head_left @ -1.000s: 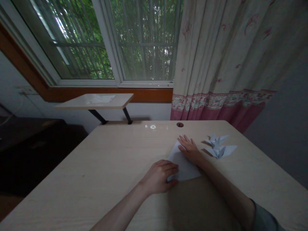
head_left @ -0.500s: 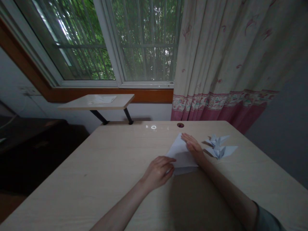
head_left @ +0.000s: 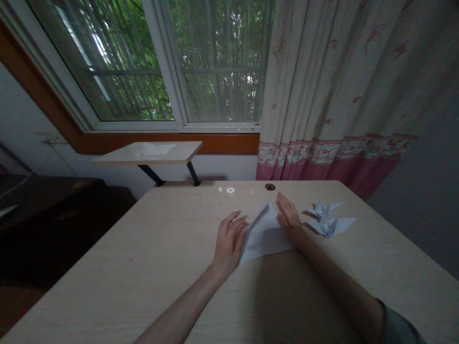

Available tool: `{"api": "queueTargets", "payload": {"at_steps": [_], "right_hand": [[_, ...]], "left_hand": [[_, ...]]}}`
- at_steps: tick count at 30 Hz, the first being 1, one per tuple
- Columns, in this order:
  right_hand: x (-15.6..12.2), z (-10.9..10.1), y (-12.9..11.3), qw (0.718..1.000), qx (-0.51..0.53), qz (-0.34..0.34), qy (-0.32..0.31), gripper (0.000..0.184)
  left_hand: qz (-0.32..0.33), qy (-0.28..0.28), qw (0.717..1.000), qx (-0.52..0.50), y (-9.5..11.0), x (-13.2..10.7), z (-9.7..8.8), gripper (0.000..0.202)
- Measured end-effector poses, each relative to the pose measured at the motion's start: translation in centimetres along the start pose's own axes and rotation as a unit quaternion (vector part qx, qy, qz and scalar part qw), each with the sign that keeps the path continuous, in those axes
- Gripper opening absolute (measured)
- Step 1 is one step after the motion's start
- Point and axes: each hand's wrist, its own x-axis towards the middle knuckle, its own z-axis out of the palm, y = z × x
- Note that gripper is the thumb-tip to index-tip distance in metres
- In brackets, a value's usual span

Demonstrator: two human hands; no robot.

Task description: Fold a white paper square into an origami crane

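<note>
A folded sheet of white paper (head_left: 264, 235) lies on the table between my hands, its pointed corner aimed toward the window. The paper's left edge stands slightly raised. My left hand (head_left: 228, 243) is beside that edge, fingers apart and curving a little, with the thumb side against the paper. Along the right edge rests my right hand (head_left: 289, 220), fingers stretched out and lying close together. Just right of it sit two folded paper cranes (head_left: 328, 225), one behind the other, wings spread.
The pale wooden table (head_left: 161, 248) has a round cable hole (head_left: 270, 187) near its back edge. At the back left, a small raised shelf (head_left: 182, 152) on black legs carries white paper (head_left: 158, 149). A curtain (head_left: 322, 95) hangs behind the right side.
My left hand has let go of the paper's lower left part and moved up and left, its fingers opening. The lower flap now lies level with the sheet. The right hand has shifted slightly.
</note>
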Motion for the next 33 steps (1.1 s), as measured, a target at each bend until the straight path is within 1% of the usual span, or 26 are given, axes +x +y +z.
{"api": "queueTargets", "payload": {"at_steps": [4,8,14,17,19,22,26,29,31,33], "right_hand": [[-0.2,0.4,-0.4,0.997,-0.048,-0.030,-0.055,0.070],[-0.4,0.4,-1.0,0.991,-0.077,-0.037,-0.105,0.074],[-0.5,0.7,-1.4,0.982,-0.101,-0.038,-0.156,0.069],[-0.5,0.6,-1.5,0.979,-0.099,-0.043,-0.175,0.065],[-0.4,0.4,-1.6,0.977,-0.092,-0.053,-0.184,0.060],[-0.4,0.2,-1.6,0.976,-0.072,-0.082,-0.190,0.053],[-0.5,0.3,-1.6,0.972,-0.033,-0.120,-0.201,0.046],[-0.7,0.6,-1.7,0.969,-0.013,-0.114,-0.218,0.044],[-0.8,0.6,-1.8,0.968,-0.010,-0.103,-0.228,0.045],[-0.7,0.5,-2.0,0.967,-0.010,-0.096,-0.236,0.045]], "left_hand": [[-0.006,0.023,0.999,0.021,-0.3,-0.2,0.3,0.030],[0.004,0.026,0.999,0.035,-0.6,-0.4,0.4,0.036],[0.010,0.011,0.997,0.077,-1.0,-0.1,0.3,0.043],[0.019,0.007,0.994,0.109,-1.1,0.0,0.4,0.048],[0.028,-0.006,0.992,0.126,-1.3,-0.1,0.5,0.050],[0.039,-0.051,0.988,0.142,-1.8,-0.4,1.0,0.050],[0.044,-0.151,0.978,0.139,-3.0,-1.0,1.8,0.050],[0.016,-0.214,0.966,0.142,-3.4,-1.2,2.2,0.048],[-0.008,-0.240,0.958,0.159,-3.4,-1.2,2.3,0.043],[-0.018,-0.261,0.949,0.177,-3.2,-1.2,2.4,0.043]]}}
